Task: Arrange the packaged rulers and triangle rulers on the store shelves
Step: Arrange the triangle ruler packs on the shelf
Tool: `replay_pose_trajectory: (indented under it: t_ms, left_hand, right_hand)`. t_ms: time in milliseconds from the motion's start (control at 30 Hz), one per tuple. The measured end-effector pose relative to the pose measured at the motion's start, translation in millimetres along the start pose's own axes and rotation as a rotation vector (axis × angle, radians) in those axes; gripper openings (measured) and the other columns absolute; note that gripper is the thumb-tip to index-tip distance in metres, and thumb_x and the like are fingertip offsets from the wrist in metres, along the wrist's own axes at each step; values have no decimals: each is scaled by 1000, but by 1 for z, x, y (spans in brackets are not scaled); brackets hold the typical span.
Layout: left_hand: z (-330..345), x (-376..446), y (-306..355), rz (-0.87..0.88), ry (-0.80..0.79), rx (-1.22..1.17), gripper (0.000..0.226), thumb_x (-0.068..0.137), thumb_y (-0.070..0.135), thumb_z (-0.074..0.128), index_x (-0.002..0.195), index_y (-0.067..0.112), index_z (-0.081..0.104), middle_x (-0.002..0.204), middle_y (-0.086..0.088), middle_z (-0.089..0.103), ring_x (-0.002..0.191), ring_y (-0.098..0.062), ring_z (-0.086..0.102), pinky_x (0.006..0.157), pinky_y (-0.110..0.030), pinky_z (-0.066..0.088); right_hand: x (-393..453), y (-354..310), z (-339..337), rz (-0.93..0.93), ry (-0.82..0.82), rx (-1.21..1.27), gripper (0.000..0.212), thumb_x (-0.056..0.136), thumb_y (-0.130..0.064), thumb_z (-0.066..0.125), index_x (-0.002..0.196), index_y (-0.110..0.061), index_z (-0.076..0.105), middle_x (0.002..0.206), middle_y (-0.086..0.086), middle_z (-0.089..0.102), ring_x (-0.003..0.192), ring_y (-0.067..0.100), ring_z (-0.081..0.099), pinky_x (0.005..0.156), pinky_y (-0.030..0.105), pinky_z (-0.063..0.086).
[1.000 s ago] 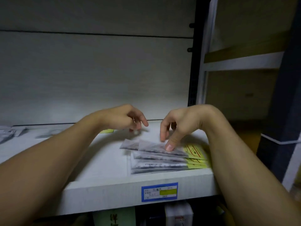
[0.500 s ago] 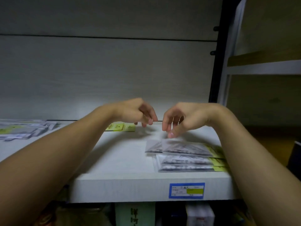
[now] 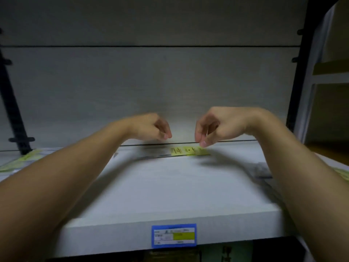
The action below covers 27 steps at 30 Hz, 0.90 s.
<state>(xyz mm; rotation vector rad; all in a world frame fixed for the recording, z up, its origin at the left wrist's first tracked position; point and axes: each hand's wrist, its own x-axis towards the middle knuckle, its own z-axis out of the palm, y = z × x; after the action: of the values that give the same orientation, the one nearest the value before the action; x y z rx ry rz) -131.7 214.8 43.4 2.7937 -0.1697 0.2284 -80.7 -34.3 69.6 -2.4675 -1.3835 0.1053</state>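
**Both hands hover over the packet at the back of the shelf**

Pale grey wall panels back a thick white store shelf (image 3: 170, 188), which carries a blue-framed price label with a yellow patch (image 3: 174, 236) on its front edge. At the rear of the shelf, close against the wall, lies a long clear-plastic ruler packet with a yellow printed header card (image 3: 188, 151); motion blur hides its details. The left hand (image 3: 151, 127) hangs above the packet's left part with fingers curled loosely inward, holding nothing. The right hand (image 3: 217, 125) hangs over the yellow header, fingers bent down with thumb and forefinger close together; whether the tips touch the packet I cannot tell. More blurred packets lie at the shelf's far left (image 3: 22, 161) and behind the right forearm (image 3: 262, 171).
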Motion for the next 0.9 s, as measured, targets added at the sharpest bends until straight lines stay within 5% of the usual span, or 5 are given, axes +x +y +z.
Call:
replay_pose_trajectory:
  t_ms: [200, 400, 567, 900]
  left_hand:
    - [-4, -8, -47, -74, 18, 77, 14, 89, 21, 70, 102, 19, 72, 101, 1, 73, 95, -17, 67, 92, -33, 53]
    - [7, -11, -51, -72, 37, 81, 28, 93, 28, 66, 118, 15, 68, 111, 0, 70, 103, -19, 64, 93, -28, 50]
    - [23, -10, -53, -33, -35, 218, 40, 90, 45, 65, 124, 24, 64, 113, 9, 67, 101, -12, 61, 92, -24, 47]
    - [30, -15, -60, -50, 1, 151, 36, 89, 30, 72, 123, 19, 64, 113, 3, 68, 101, -14, 63, 93, -28, 49]
  right_hand:
    - [38, -37, 4, -4, 69, 35, 7, 83, -14, 76, 89, -18, 76, 89, 11, 75, 74, 11, 64, 79, 30, 53]
    - [55, -43, 18, 17, 115, 67, 18, 80, -1, 63, 85, -13, 76, 83, 6, 76, 73, 17, 70, 80, 31, 56]
    - [67, -25, 45, 42, 234, -3, 17, 78, -11, 62, 79, -21, 75, 76, -7, 73, 77, 12, 67, 73, 24, 54]
    - [69, 0, 64, 94, 365, -52, 18, 69, -15, 54, 73, -23, 70, 76, -5, 67, 75, 17, 65, 71, 34, 59]
